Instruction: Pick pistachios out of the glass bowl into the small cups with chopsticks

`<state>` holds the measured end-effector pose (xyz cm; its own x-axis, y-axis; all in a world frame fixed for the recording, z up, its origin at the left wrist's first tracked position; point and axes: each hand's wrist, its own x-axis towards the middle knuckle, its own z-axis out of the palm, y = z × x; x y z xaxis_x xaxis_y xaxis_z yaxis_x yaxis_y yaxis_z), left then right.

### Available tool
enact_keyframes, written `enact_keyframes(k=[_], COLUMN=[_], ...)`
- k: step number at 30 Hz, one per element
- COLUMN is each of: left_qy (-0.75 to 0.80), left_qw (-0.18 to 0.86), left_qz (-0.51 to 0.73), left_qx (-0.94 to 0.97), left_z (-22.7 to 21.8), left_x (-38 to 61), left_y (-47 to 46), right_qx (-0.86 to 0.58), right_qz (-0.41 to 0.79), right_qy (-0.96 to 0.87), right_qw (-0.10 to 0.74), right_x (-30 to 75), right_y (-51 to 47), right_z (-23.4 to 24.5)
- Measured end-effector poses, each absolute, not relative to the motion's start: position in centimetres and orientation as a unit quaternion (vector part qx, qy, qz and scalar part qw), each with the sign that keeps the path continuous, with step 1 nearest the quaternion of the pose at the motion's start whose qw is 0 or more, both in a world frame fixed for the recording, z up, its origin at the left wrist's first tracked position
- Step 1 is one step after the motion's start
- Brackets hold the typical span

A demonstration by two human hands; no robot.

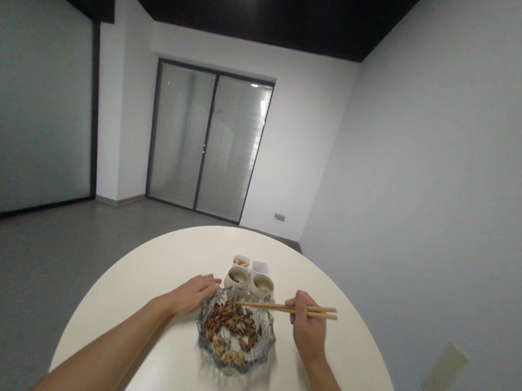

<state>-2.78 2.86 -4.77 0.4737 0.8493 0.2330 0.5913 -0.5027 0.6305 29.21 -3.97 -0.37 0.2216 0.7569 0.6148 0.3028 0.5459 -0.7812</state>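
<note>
A glass dish (264,348) full of brown seeds and nuts sits on the round white table (159,373) in front of me. My right hand (307,325) is closed on a pair of wooden chopsticks (289,308), whose tips point left over the far edge of the dish. My left hand (193,291) lies flat on the table with fingers stretched out, touching the dish's left rim. Behind the dish stand two round beige cups (238,278) (262,285), and behind those two small white square dishes (242,261) (260,267), the left one holding nuts.
The table ends close behind the small dishes. A grey floor lies beyond, with glass doors (206,142) in the far wall and a glass partition on the left. A white wall runs along the right.
</note>
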Motion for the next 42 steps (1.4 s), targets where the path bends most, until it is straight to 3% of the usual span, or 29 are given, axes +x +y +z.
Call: enact_keyframes(k=[5,13,26,34,42], left_qy=[0.442,0.457,0.448,0.409,0.436], left_qw=[0.241,0.251,0.253,0.242,0.247], left_qz=[0.267,0.262,0.267,0.279,0.273], left_qx=[0.822,0.812,0.815,0.835,0.821], left_z=[-4.8,-5.0,-4.7,-4.4,-4.4], left_x=[-2.7,-2.7,-2.8,-2.8,-2.7], left_y=[2.9,3.1,2.9,2.8,2.8], right_qx=[-0.441,-0.459,-0.504,-0.508,-0.465], right_qz=[0.176,0.111,0.035,0.049,0.077], right_qy=[-0.595,-0.506,-0.508,-0.536,-0.523], right_qw=[0.649,0.722,0.697,0.672,0.71], right_x=[29.6,29.9,30.9,31.4,31.0], right_y=[-3.8,-3.7,-1.0,-0.3,-3.4], right_z=[-0.5,0.8,-0.2,-0.2,0.9])
